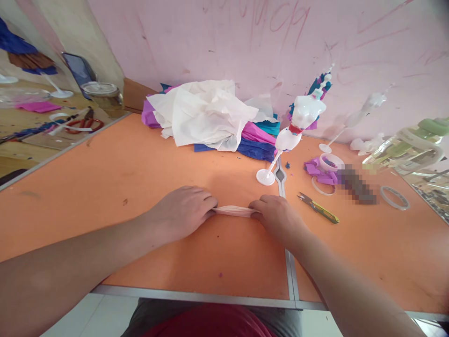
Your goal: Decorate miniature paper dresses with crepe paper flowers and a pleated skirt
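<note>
A narrow, pale pink folded strip, paper or thin cloth, is stretched between my two hands just over the orange table. My left hand is closed on its left end. The right end is pinched in my right hand. Fingertips of both hands are partly hidden. Behind the strip stands a small white mannequin on a round base, with a red band at its waist. To the right of my right hand lie yellow-green thread snips.
Crumpled white sheets cover purple, pink and blue ones against the wall. At right are a second mannequin, tape rings and a clear bottle. Orange-handled scissors and a phone are on the left-hand table.
</note>
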